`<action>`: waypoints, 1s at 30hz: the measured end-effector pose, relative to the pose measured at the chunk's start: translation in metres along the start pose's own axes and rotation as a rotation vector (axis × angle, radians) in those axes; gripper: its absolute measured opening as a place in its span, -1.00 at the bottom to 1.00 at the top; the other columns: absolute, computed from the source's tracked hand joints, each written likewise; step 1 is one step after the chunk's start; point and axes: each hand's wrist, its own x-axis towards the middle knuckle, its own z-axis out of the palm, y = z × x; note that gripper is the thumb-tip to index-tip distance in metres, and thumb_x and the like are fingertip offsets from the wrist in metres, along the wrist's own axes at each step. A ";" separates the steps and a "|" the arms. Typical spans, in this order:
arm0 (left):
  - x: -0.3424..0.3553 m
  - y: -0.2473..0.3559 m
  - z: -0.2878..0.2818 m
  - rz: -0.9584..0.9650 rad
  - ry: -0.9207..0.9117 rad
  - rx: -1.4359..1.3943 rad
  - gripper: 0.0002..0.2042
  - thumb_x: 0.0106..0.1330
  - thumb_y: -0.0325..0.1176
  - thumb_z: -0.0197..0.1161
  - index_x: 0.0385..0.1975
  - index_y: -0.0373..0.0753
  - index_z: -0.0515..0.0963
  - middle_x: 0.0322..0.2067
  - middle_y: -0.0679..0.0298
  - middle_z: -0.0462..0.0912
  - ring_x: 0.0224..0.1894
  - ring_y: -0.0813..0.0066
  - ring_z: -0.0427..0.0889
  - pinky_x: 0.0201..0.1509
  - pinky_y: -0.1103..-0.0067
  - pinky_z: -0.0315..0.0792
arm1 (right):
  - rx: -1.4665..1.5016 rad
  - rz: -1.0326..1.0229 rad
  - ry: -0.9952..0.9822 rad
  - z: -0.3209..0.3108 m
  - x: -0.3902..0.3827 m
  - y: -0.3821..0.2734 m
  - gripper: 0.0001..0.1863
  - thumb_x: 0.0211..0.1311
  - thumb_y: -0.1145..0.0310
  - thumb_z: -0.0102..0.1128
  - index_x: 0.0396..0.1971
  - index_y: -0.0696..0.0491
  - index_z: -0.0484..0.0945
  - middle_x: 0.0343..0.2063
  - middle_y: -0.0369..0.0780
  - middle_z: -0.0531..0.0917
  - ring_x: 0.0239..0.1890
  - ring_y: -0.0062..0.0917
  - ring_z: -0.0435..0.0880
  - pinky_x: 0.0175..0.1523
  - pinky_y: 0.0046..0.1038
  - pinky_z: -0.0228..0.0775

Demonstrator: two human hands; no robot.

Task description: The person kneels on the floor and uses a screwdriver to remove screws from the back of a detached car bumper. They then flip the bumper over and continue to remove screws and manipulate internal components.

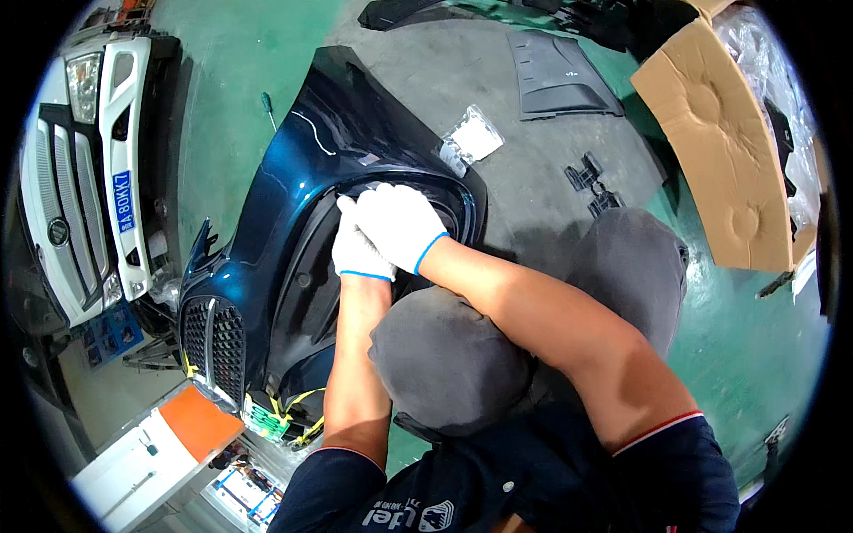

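A glossy dark blue car fender (pixel 267 186) joins a front section with a mesh grille, and a black wheel-arch liner (pixel 306 280) lies inside its arch. Both my hands wear white knit gloves with blue cuffs and meet at the upper rim of the arch. My right hand (pixel 400 222) is closed and partly overlaps my left hand (pixel 360 249). The left one is closed too, its thumb raised against the rim. Whatever the fingers grip is hidden behind the gloves.
A green-handled screwdriver (pixel 267 105) lies beyond the fender. Right of it are a clear plastic bag (pixel 474 138), a grey plastic panel (pixel 569 75) and black brackets (pixel 593 182). A cardboard box (pixel 720 133) stands at right, a white vehicle front (pixel 84 169) at left.
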 end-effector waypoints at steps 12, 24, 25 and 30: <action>-0.011 -0.022 0.045 0.311 0.211 0.340 -0.41 0.54 0.01 0.28 0.35 -0.32 0.41 0.33 0.05 0.52 0.37 0.09 0.51 0.50 0.15 0.41 | 0.158 0.332 -0.016 -0.035 -0.044 0.075 -0.54 0.38 -0.03 0.19 -0.08 0.07 0.75 -0.12 0.01 0.73 0.03 -0.07 0.70 0.17 -0.10 0.54; -0.026 -0.045 0.049 0.203 0.132 0.479 -0.36 0.59 0.03 0.17 0.46 -0.31 0.28 0.44 -0.02 0.38 0.44 0.03 0.42 0.57 0.11 0.30 | 1.122 1.074 -0.593 -0.042 -0.076 0.106 -0.56 0.47 0.11 0.30 -0.54 0.14 0.59 -0.64 -0.23 0.56 -0.68 -0.52 0.46 -0.57 -0.41 0.21; -0.028 -0.048 0.053 0.147 0.134 0.510 -0.31 0.58 0.08 0.16 0.48 -0.32 0.25 0.46 -0.03 0.34 0.47 0.03 0.39 0.58 0.11 0.28 | 1.188 1.113 -0.582 -0.036 -0.079 0.108 -0.54 0.46 0.10 0.30 -0.56 0.13 0.59 -0.64 -0.22 0.56 -0.69 -0.49 0.46 -0.56 -0.38 0.24; -0.020 -0.053 0.047 0.116 0.152 0.570 -0.27 0.59 0.12 0.12 0.52 -0.33 0.20 0.51 -0.02 0.26 0.51 0.00 0.31 0.58 0.10 0.24 | 1.005 1.108 -0.507 -0.017 -0.080 0.102 -0.59 0.44 0.11 0.30 -0.47 0.15 0.67 -0.60 -0.13 0.65 -0.67 -0.34 0.56 -0.52 -0.29 0.42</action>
